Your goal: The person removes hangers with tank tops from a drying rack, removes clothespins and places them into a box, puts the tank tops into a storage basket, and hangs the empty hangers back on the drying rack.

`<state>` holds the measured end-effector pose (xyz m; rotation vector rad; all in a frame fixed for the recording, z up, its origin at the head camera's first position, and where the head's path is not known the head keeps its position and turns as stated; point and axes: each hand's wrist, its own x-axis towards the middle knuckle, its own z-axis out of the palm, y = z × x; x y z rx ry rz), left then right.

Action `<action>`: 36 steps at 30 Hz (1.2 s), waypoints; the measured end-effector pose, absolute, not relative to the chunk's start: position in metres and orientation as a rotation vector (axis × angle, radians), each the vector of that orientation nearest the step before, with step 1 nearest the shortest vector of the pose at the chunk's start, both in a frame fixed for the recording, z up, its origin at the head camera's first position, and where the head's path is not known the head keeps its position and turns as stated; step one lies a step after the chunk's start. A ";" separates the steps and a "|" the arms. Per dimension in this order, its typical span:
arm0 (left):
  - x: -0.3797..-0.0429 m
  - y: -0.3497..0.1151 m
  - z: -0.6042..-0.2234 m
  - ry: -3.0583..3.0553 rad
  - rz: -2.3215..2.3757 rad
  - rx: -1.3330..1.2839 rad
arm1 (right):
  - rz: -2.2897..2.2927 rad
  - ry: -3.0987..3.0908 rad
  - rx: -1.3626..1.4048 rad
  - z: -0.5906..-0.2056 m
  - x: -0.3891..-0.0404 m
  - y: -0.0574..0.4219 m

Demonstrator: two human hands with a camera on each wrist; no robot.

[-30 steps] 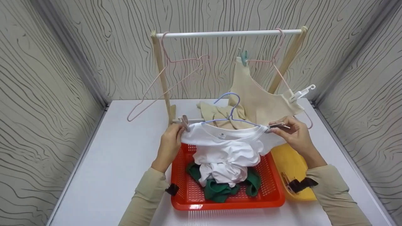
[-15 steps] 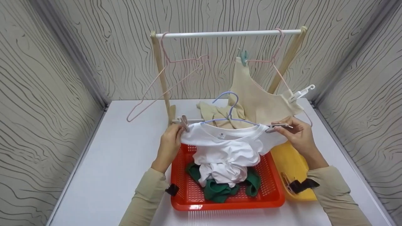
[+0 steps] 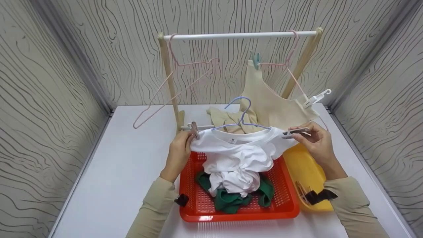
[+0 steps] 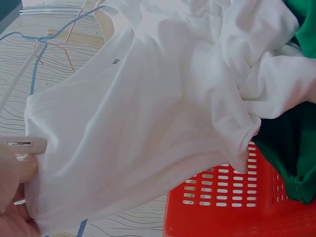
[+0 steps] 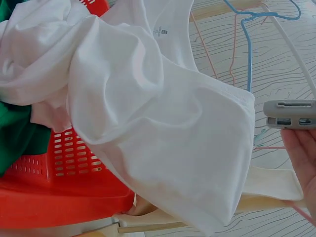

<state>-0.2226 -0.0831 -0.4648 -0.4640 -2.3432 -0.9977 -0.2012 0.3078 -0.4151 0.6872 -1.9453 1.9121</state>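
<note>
A white T-shirt [image 3: 238, 155] hangs bunched on a blue wire hanger [image 3: 243, 112], its neckline stretched along the hanger's arms. My left hand [image 3: 180, 150] grips the shirt's left shoulder. A greyish clothespin [image 3: 195, 129] is clipped there, right at the fingertips; the left wrist view shows the clothespin's end [image 4: 29, 145] over the cloth. My right hand [image 3: 317, 142] pinches another grey clothespin [image 3: 294, 132] between thumb and fingers. In the right wrist view this clothespin [image 5: 291, 114] is apart from the shirt's shoulder edge [image 5: 247, 98].
Below is a red basket [image 3: 241, 215] with green cloth [image 3: 231, 200]. A yellow tray [image 3: 314, 172] with several clothespins stands at right. Behind, a rack's white bar [image 3: 241, 35] carries an empty pink hanger [image 3: 158, 91] and a pink hanger with a beige garment [image 3: 277, 109] pegged on.
My right hand has drawn its clothespin off the shirt and slightly to the right. The shirt's right shoulder has shifted left. My left hand has stayed put.
</note>
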 end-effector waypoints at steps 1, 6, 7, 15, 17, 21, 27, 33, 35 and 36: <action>-0.223 -0.083 -0.465 -2.341 -0.994 -0.466 | 1.902 -1.963 0.672 -0.416 -0.201 0.308; -0.224 -0.082 -0.466 -2.340 -0.998 -0.467 | 1.896 -2.000 0.677 -0.419 -0.200 0.307; -0.224 -0.082 -0.466 -2.342 -1.003 -0.465 | 1.897 -2.005 0.669 -0.419 -0.200 0.307; -0.224 -0.082 -0.466 -2.363 -1.024 -0.454 | 1.911 -1.977 0.722 -0.425 -0.199 0.309; -0.224 -0.082 -0.466 -2.364 -1.025 -0.453 | 1.901 -1.985 0.719 -0.427 -0.199 0.311; -0.224 -0.082 -0.465 -2.345 -1.025 -0.456 | 1.925 -1.966 0.726 -0.432 -0.196 0.315; -0.223 -0.082 -0.465 -2.341 -1.017 -0.461 | 1.992 -2.066 0.665 -0.445 -0.191 0.329; -0.222 -0.082 -0.464 -2.372 -1.036 -0.444 | 1.985 -2.259 0.583 -0.463 -0.188 0.349; -0.222 -0.082 -0.465 -2.370 -1.032 -0.443 | 1.928 -2.346 0.516 -0.468 -0.187 0.355; -0.222 -0.082 -0.465 -2.368 -1.030 -0.443 | 1.883 -2.398 0.471 -0.470 -0.186 0.358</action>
